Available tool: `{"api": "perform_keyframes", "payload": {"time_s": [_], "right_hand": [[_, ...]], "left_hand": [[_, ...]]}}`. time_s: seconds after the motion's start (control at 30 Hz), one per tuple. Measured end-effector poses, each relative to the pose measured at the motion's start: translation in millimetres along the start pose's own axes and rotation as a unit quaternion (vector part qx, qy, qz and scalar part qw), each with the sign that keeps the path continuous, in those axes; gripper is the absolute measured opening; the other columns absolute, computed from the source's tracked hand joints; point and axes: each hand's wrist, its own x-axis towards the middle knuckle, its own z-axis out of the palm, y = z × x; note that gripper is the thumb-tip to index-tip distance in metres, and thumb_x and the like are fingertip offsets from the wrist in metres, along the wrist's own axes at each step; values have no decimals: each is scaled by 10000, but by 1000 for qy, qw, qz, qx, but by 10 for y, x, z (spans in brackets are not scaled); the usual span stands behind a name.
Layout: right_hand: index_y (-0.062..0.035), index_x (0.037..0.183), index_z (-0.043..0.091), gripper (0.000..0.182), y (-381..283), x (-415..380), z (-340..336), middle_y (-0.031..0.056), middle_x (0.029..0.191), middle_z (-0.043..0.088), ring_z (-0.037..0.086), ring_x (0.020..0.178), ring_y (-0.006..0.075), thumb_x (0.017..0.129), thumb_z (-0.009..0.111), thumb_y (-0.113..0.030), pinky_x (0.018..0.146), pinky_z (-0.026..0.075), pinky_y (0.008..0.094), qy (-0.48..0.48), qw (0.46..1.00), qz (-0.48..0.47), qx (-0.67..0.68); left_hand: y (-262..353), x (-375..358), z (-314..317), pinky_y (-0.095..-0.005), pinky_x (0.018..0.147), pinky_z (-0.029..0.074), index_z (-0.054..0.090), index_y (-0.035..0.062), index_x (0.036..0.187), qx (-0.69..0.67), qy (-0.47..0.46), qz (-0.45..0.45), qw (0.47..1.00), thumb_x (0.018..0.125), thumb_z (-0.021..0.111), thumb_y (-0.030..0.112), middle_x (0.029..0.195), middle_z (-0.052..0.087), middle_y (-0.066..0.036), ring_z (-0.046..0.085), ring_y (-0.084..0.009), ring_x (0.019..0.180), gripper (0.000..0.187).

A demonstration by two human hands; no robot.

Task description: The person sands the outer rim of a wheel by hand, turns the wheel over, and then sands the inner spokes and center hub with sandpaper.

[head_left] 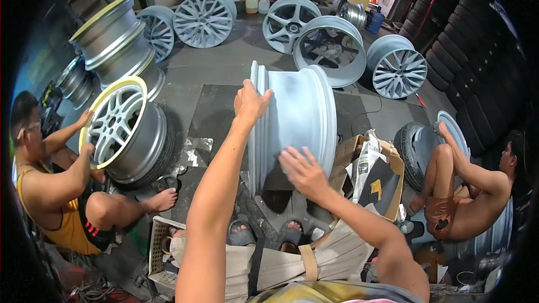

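Observation:
Upright in front of me stands a grey wheel rim (295,109), its barrel facing me. My left hand (252,102) is closed around the rim's left edge near the top. Low on the barrel, at the right, my right hand (303,169) lies against the surface with its fingers stretched out and slightly blurred. A dark patch, perhaps a sheet or a shadow, shows on the lower barrel just left of those fingers; I cannot make out which.
A cardboard box (396,177) with newspaper stands right of the rim, a white basket (159,247) at lower left. Co-workers sit at left (56,179) and right (477,202) with wheels. Several rims (204,21) stand behind; tyres (449,50) are stacked right.

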Motion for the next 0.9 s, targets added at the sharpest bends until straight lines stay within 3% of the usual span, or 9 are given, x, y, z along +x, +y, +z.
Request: {"api": "perform_keyframes", "payload": {"time_s": [0.1,0.17,0.23,0.3,0.4,0.5,0.63,0.73,0.9], "right_hand": [[-83,1357,582,499,485,22,-273,105,1388,570,456,1388,240,866,657,-120,1156,336,504,-4,998,0,-69],[-60,1322,608,407,798,529,-402,113,1297,617,545,1279,276,925,565,-140,1117,374,504,-20,997,45,-58],[-36,1206,661,324,1249,1050,-237,132,1194,641,609,1144,295,960,527,-199,1042,426,507,-53,993,62,-89],[-30,1089,697,321,1664,1543,38,155,1114,648,631,1064,310,974,510,-264,999,436,518,-141,977,147,-70],[-22,1026,710,339,1656,1690,309,184,1114,648,629,1077,334,970,516,-294,1000,430,530,-124,970,199,-70],[-38,1144,687,302,1010,1081,17,130,1216,622,560,1205,308,940,581,-233,1082,368,534,35,986,154,-52],[-95,1331,614,461,290,-58,-489,60,1424,542,399,1414,329,876,652,-158,1165,282,550,22,977,116,-176],[-114,1332,621,467,357,-123,-652,39,1457,519,375,1430,351,868,657,-148,1162,290,554,-9,981,118,-157],[-76,1193,694,323,1404,926,-475,82,1179,656,450,1356,373,948,557,-235,1062,406,546,-18,981,168,-91]], "left_hand": [[83,-201,-87,-525,859,512,523,-68,1059,5,6,-8,1000,859,722,430,997,667,-331,643,-497,1003,573],[96,-302,-82,-530,853,511,522,-62,1041,9,12,-10,1000,866,717,427,982,667,-330,641,-503,994,556],[72,-353,-65,-544,849,510,500,-49,1053,3,31,2,999,903,673,402,993,665,-315,651,-495,954,506],[20,-338,-38,-552,848,507,505,-45,1045,14,39,-3,999,924,642,418,982,664,-315,651,-498,946,498],[71,-301,-101,-569,849,501,532,-29,1029,8,46,-24,999,973,562,433,971,669,-313,649,-508,940,466],[95,-113,-60,-556,891,487,572,-23,1044,3,23,-76,997,1002,493,448,1028,664,-332,622,-519,1023,480],[62,3,84,-558,887,486,585,-31,995,-32,44,-54,997,1017,483,397,1015,661,-335,617,-522,1017,441],[-3,-88,79,-568,862,480,576,-37,977,-50,56,-46,996,1020,485,373,975,656,-341,614,-530,988,422],[5,-539,-42,-600,769,477,547,-31,953,-50,77,-11,996,1025,492,302,838,657,-332,625,-542,860,346]]}}
